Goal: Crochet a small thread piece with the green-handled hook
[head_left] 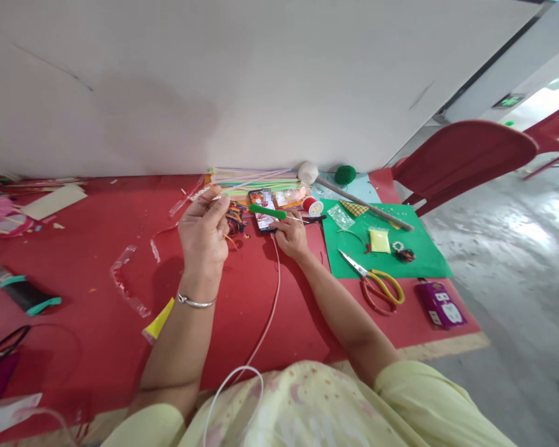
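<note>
My left hand is raised above the red table, thumb and fingers pinched together. Anything between its fingertips is too fine to make out. My right hand is closed around a crochet hook with a green handle and a thin metal shaft, the handle pointing left. Under the hook lies a phone with its screen lit, and my right fingertips are at its lower right edge. Next to my left hand sits a bundle of dark and orange threads. A spool of red thread stands just past my right hand.
On the green sheet lie scissors, a yellow packet and a grey stick. A purple box is near the right edge. A white cable crosses the table. A red chair stands at right.
</note>
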`<state>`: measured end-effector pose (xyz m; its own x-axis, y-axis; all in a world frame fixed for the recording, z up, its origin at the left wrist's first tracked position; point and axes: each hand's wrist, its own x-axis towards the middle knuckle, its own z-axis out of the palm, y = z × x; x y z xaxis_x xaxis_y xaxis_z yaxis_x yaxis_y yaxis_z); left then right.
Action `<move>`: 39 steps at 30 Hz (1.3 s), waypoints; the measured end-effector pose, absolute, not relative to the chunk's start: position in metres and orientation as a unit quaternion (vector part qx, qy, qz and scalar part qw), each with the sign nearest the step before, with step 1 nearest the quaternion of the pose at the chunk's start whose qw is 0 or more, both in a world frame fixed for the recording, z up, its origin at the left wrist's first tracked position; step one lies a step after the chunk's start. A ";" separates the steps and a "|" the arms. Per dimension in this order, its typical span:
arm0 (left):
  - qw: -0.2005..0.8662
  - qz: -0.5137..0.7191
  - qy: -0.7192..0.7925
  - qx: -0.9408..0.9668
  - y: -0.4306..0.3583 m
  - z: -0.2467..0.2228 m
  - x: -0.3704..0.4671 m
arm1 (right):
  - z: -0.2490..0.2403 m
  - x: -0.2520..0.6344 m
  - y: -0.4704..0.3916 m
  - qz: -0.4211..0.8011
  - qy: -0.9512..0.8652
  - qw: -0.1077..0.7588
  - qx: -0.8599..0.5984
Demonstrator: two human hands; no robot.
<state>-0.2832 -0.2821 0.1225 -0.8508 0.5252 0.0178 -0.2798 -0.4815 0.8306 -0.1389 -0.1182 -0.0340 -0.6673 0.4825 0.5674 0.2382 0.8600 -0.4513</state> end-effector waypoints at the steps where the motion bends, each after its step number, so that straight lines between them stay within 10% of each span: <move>1: 0.236 0.850 0.451 0.137 -0.282 0.123 -0.283 | -0.034 -0.139 -0.118 0.170 -0.897 0.355 -0.202; 31: 0.240 0.853 0.446 0.128 -0.282 0.124 -0.282 | -0.033 -0.140 -0.119 0.172 -0.904 0.335 -0.203; 39: 0.286 0.821 0.472 0.149 -0.279 0.119 -0.280 | 0.020 -0.142 -0.149 0.533 -0.742 0.374 -0.157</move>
